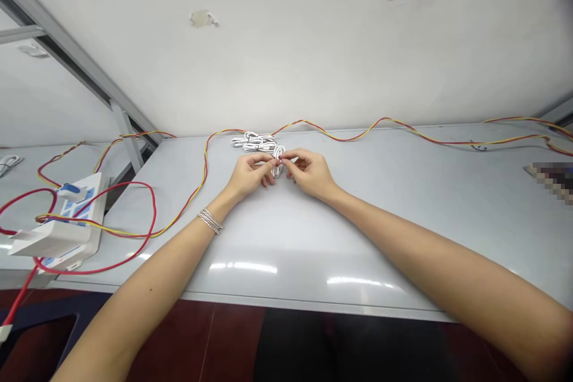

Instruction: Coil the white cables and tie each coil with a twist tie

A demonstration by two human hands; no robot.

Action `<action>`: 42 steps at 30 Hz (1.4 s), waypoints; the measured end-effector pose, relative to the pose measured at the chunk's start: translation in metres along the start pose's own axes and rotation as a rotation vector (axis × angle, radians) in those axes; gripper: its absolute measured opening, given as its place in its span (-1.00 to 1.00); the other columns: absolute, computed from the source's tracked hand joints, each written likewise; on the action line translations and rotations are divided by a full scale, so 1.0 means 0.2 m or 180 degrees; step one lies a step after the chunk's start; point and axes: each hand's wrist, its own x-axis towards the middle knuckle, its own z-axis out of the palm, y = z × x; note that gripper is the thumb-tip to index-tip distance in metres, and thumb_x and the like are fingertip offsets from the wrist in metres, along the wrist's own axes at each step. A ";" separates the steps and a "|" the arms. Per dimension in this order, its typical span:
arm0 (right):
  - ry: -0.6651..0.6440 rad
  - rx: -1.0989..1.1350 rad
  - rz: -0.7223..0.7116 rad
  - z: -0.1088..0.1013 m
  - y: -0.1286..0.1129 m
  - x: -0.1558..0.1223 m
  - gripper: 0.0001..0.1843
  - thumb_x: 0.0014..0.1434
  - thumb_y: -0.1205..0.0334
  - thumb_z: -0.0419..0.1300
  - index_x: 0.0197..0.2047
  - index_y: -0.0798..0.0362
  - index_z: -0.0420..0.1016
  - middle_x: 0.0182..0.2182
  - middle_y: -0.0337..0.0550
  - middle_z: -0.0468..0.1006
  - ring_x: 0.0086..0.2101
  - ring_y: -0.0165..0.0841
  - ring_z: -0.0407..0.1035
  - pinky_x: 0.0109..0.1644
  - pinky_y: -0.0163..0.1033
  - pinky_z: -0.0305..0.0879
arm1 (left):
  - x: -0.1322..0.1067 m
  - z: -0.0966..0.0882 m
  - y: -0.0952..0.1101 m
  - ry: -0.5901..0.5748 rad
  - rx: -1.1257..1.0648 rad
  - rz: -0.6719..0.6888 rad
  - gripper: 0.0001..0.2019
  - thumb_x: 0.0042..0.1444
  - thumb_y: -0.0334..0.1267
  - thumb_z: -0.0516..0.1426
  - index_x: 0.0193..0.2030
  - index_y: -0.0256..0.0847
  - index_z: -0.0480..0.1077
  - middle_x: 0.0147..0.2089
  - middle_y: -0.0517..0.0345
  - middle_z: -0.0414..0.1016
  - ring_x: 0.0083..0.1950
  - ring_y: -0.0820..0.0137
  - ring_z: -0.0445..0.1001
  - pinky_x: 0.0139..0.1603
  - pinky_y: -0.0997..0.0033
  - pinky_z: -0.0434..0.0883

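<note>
A coiled white cable (278,168) is held upright between my hands over the grey table (286,221). My left hand (254,173), with a silver bracelet at the wrist, pinches the coil from the left. From the other side, the thumb and fingertips of my right hand (308,172) close on its middle, so the two thumbs nearly meet. What exactly lies between the fingertips is too small to tell. Just behind, several bundled white cables (253,142) rest near the wall, each gathered at its middle.
A white power strip (85,209) with plugs and a looped red cord (154,209) sits at the left. Twisted red and yellow wires (340,138) run along the wall. A metal frame (128,137) rises at the left; a blurred object (553,179) lies far right.
</note>
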 end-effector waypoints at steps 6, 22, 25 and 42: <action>-0.0067 0.0212 0.0238 -0.01 -0.02 0.00 -0.74 0.19 0.13 0.29 -0.13 0.11 0.62 -0.20 -0.04 0.66 -0.50 -0.42 0.47 -0.44 -0.29 0.41 | 0.00 0.01 -0.01 0.0157 -0.0352 -0.0051 -0.57 -0.16 -0.04 0.46 -0.27 -0.31 0.53 -0.47 0.13 0.56 -0.59 0.43 0.47 -0.63 0.46 0.33; -0.0220 0.0456 0.0465 -0.02 -0.02 0.01 -0.71 0.10 0.08 0.36 -0.18 0.09 0.54 -0.33 -0.13 0.60 -0.54 -0.43 0.43 -0.51 -0.31 0.37 | 0.01 0.01 -0.02 0.0317 -0.0077 -0.0047 -0.75 -0.11 -0.15 0.40 -0.34 -0.28 0.61 -0.56 0.21 0.46 -0.65 0.57 0.25 -0.66 0.50 0.23; -0.0282 0.0455 0.0502 -0.02 -0.02 0.01 -0.69 0.09 0.06 0.37 -0.20 0.08 0.49 -0.42 -0.19 0.55 -0.55 -0.42 0.42 -0.50 -0.31 0.38 | 0.01 0.01 -0.03 0.0318 0.0128 -0.0022 -0.80 -0.08 -0.19 0.36 -0.35 -0.29 0.62 -0.62 0.23 0.42 -0.67 0.58 0.21 -0.67 0.51 0.17; -0.0287 0.0450 0.0687 -0.02 -0.02 0.03 -0.63 0.04 0.05 0.39 -0.15 0.09 0.52 -0.43 -0.21 0.57 -0.58 -0.44 0.41 -0.54 -0.33 0.32 | -0.01 0.02 0.00 0.0357 0.0183 -0.0139 -0.75 -0.03 -0.16 0.37 -0.31 -0.30 0.53 -0.60 0.22 0.43 -0.65 0.53 0.31 -0.67 0.52 0.26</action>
